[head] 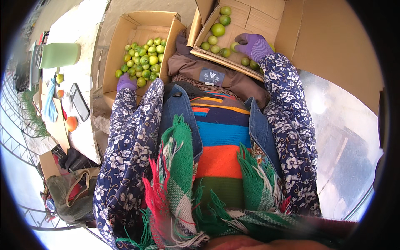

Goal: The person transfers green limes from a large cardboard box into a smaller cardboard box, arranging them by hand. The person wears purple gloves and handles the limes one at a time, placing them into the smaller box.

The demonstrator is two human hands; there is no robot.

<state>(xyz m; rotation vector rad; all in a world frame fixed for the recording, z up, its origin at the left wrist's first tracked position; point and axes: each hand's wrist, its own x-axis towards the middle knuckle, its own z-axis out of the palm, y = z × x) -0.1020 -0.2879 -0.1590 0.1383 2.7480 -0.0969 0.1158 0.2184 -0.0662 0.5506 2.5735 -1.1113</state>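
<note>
My left hand (126, 82), in a purple glove, reaches into the front of the left cardboard box (114, 47), against a pile of small green citrus fruits (144, 59). Its fingers are mostly hidden, so its grip cannot be made out. My right hand (253, 46), in a matching glove with darker fingertips, is over the right cardboard box (262, 15). A yellow-green fruit (234, 47) lies at its fingertips; whether it is gripped is unclear. More green citrus fruits (218, 29) lie along that box's left and near sides.
At the left, a pale table (89, 137) holds a green container (61, 55), a smartphone (79, 102), a light blue cloth (50, 103) and an orange-red fruit (71, 123). A mesh bag (67, 193) is below it. A large cardboard flap (337, 47) rises at the right.
</note>
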